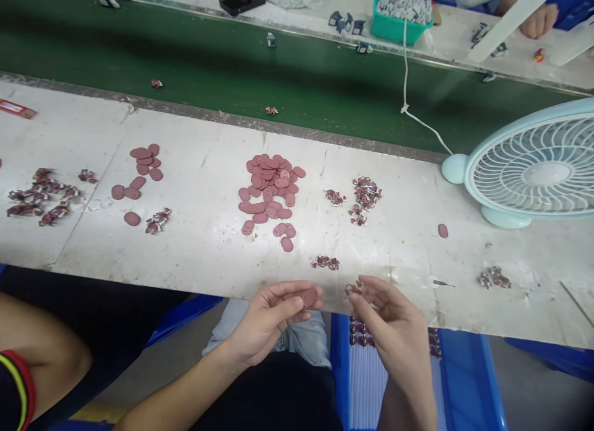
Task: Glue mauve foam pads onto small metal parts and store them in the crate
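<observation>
My left hand (278, 313) grips a reddish-brown oval base (308, 297) between thumb and fingers, just off the table's near edge. Facing it, my right hand (390, 316) pinches a small brown-and-white figurine (355, 287) at its fingertips. A gap separates the two pieces. Beyond my hands lies a heap of the same oval bases (269, 189). To the right of that heap is a cluster of small figurines (366, 194), and a short row of figurines (326, 262) rests closer to me. The fine shape of the held figurine is too small to make out.
A light-blue fan (538, 171) stands at the right. Below the table edge, a blue crate (473, 381) holds rows of figurines. A green conveyor belt (208, 65) runs behind the table. At the left sits a person's arm (41, 338); another person's hand (538, 21) is across the belt.
</observation>
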{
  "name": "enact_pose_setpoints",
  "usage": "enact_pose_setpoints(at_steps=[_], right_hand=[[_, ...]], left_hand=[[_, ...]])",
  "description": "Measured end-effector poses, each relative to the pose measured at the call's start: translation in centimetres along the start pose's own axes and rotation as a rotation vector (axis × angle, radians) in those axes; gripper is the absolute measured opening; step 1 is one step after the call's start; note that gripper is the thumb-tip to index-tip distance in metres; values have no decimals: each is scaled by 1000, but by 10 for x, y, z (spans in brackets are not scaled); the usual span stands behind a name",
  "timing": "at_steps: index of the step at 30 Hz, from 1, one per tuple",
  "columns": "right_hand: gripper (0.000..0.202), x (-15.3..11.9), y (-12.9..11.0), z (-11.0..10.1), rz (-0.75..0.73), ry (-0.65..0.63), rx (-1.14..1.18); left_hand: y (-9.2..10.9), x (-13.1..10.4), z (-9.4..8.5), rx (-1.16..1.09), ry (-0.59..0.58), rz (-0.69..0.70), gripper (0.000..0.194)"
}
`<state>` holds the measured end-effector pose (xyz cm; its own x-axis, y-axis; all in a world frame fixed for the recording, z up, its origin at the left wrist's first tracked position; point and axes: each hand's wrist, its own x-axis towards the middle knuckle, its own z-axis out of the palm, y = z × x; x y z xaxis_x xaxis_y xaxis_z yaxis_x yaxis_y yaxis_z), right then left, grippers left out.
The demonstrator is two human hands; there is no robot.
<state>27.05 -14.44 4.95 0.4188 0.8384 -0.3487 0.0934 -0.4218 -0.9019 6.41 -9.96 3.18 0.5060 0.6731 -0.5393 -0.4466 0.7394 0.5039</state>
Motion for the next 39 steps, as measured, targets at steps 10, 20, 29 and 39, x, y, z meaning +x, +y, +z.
enact_pose_setpoints(at_steps=[10,20,29,39], right_hand=[[19,-28,-9,21,-89,-271,167],[19,-24,-14,17,-87,-318,96],[13,-19,-13,24,-34,-346,280],[15,-20,-4,29,-60,-254,313]], left_hand=[[-8,1,6,125,-97,125,24],[-10,1,8,163,-34,127,5],[-13,0,14,155,7,184,7],[-20,3,15,182,45,219,7]])
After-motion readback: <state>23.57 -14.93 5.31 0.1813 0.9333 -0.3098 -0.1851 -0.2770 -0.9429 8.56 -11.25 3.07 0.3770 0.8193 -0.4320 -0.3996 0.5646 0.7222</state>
